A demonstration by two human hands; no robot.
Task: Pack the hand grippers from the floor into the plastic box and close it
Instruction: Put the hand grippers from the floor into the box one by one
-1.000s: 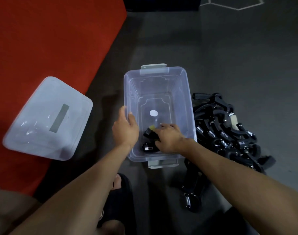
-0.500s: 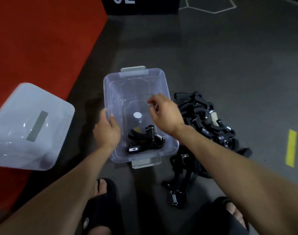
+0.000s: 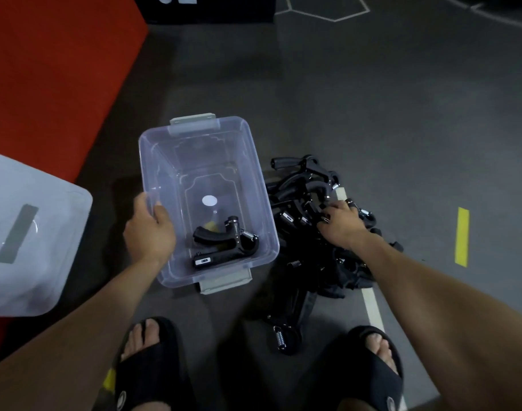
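Tangling is the main risk: the right hand (image 3: 341,225) digs its fingers into the heap of hand grippers (image 3: 307,209) at centre right, whether gripping one I cannot tell, and hooked springs could drag neighbours along. The left hand (image 3: 148,232) grasps the plastic box (image 3: 194,149) rim; one gripper (image 3: 224,244) lies inside, lid (image 3: 31,232) off at left.

Dark grey floor (image 3: 372,99), red mat (image 3: 46,84)

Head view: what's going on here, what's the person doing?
A person is packing hand grippers into a clear plastic box. The left hand holds the box's left rim; the right hand reaches into the pile of grippers on the floor. One gripper lies inside. The lid lies off to the left.
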